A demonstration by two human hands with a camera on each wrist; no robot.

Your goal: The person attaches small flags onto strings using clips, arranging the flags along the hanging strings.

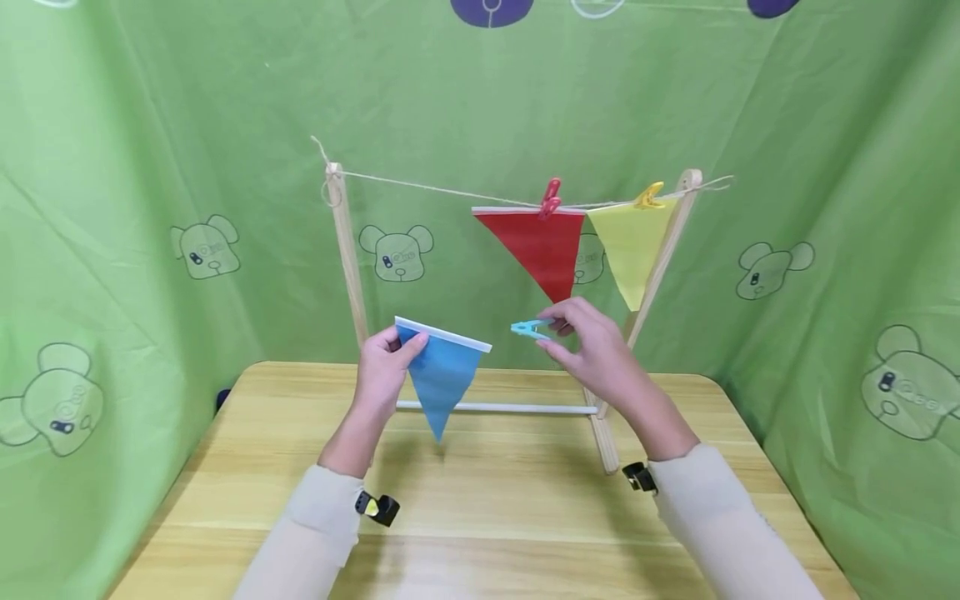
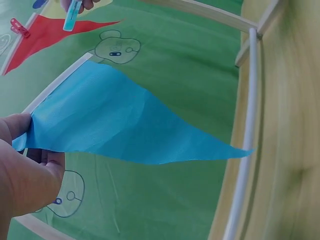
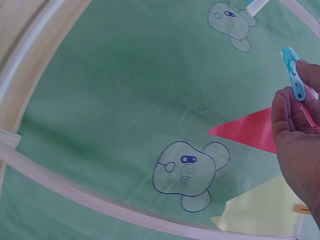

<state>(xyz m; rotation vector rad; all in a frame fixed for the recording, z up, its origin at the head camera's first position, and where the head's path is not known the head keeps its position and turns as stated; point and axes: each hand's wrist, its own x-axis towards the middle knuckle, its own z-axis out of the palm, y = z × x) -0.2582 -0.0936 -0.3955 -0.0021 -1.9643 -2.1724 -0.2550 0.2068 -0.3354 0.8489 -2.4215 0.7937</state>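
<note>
The blue triangular cloth pennant (image 1: 441,377) with its white top edge hangs in the air over the wooden counter (image 1: 480,500), near the empty left stretch of the twine line (image 1: 420,187). The left hand (image 1: 382,371) pinches its upper left corner. Just right of it, the right hand (image 1: 596,346) grips a light blue plastic clothespin (image 1: 529,328) between thumb and fingertips. Behind them on the wooden rack (image 1: 347,250), two pennants already hang on the right: a red one (image 1: 542,250) under a red peg (image 1: 551,198), a yellow one (image 1: 632,250) under a yellow peg (image 1: 649,197). So two up, the third not yet clipped. Three pennants, three pegs.
</note>
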